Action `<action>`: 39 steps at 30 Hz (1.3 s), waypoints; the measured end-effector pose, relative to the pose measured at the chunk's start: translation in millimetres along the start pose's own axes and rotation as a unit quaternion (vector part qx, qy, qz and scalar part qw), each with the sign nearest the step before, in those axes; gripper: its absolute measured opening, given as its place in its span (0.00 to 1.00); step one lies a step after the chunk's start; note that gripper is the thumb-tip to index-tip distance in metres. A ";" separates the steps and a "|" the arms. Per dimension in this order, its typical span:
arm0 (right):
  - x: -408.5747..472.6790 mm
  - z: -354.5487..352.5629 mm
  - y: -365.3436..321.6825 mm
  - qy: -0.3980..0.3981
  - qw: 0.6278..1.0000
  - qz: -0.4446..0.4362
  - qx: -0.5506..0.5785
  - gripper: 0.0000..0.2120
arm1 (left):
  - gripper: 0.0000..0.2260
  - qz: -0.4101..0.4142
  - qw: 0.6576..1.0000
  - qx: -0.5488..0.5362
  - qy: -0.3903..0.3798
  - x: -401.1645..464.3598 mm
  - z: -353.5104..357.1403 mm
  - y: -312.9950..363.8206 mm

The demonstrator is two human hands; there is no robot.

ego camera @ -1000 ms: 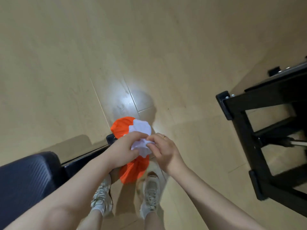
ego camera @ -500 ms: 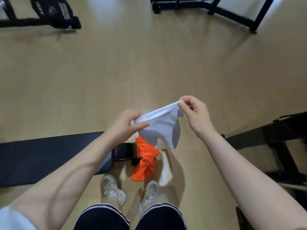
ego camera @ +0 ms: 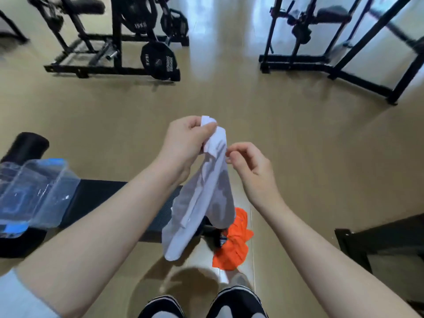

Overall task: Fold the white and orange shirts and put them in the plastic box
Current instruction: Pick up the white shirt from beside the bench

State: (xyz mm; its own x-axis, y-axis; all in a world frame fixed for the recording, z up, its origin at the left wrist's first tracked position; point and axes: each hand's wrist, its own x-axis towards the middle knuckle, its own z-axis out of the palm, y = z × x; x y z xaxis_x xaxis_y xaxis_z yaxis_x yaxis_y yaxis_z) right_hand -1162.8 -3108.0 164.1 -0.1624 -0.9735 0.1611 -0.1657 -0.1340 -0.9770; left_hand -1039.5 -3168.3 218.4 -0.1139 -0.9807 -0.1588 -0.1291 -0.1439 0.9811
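The white shirt point(ego camera: 202, 203) hangs in the air in front of me, bunched at its top in my left hand point(ego camera: 188, 143). My right hand point(ego camera: 249, 164) is at the shirt's right edge with thumb and forefinger pinched at the fabric; whether it grips it I cannot tell. The orange shirt point(ego camera: 234, 244) lies crumpled on the floor below, at the end of the black bench point(ego camera: 110, 198), partly hidden by the white shirt. The clear plastic box point(ego camera: 34, 193) with blue clips rests on the bench at the left.
Black weight racks with plates point(ego camera: 158, 60) stand at the back left, and another black frame point(ego camera: 332, 63) at the back right. A black bench part point(ego camera: 385, 239) is at the right edge. My knees are at the bottom. The floor is tan wood.
The view tilted up. The white shirt was pulled away from the orange one and lifted; the orange shirt dropped to the floor. My hands, spread apart a moment ago, have come closer together.
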 end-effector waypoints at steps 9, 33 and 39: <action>-45.9 117.8 -32.0 0.005 0.997 0.013 -0.077 0.09 | 0.04 0.062 0.995 0.046 0.056 -69.9 -117.3 -14.3; -65.1 171.0 -25.6 -0.180 0.976 0.119 0.008 0.11 | 0.12 0.133 0.982 0.127 -0.042 -108.3 -196.7 -73.9; -76.7 157.6 5.9 -0.261 0.954 0.113 -0.100 0.11 | 0.10 0.127 0.989 0.022 0.068 -106.9 -208.5 -73.2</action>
State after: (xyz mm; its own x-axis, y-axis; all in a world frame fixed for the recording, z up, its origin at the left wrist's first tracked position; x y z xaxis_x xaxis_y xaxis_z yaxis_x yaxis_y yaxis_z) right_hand -998.0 -3063.4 124.0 0.2804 -0.9402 -0.1934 -0.3748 0.0783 -0.9238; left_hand -812.4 -3080.4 186.5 -0.0147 -0.9936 0.1118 -0.1560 0.1127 0.9813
